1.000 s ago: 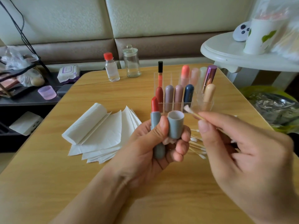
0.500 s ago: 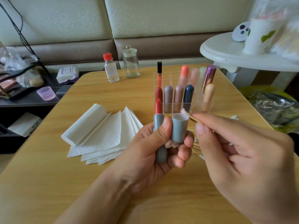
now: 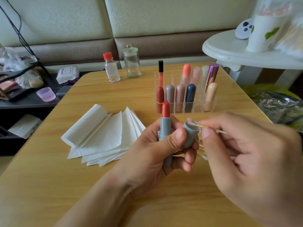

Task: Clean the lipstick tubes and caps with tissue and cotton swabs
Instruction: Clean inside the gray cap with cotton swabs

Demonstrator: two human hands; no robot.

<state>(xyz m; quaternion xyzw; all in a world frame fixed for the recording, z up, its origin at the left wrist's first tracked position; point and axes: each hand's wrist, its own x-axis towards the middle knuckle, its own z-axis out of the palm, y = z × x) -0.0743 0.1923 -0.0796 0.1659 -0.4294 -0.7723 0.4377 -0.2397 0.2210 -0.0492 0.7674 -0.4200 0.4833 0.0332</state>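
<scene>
The cotton swab point(image 3: 199, 126) tip has entered the grey cap point(image 3: 191, 133); our left hand point(image 3: 164, 149) grips cap and open lipstick tube point(image 3: 166, 128), right hand point(image 3: 242, 154) pinches the swab, and we judge the racked lipsticks point(image 3: 185, 99) on the surface point(image 3: 49, 185) still uncleaned.

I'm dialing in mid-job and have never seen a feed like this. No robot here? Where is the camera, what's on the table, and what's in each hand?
No machine: a person's bare hands, filmed by one camera worn on the head, looking down. The left hand holds an open grey lipstick tube and its grey cap in one grip. The right hand pinches a cotton swab, tip inside the cap. On the wooden table lie fanned tissues, a clear organizer of lipsticks, a red-capped bottle and a glass jar.
</scene>
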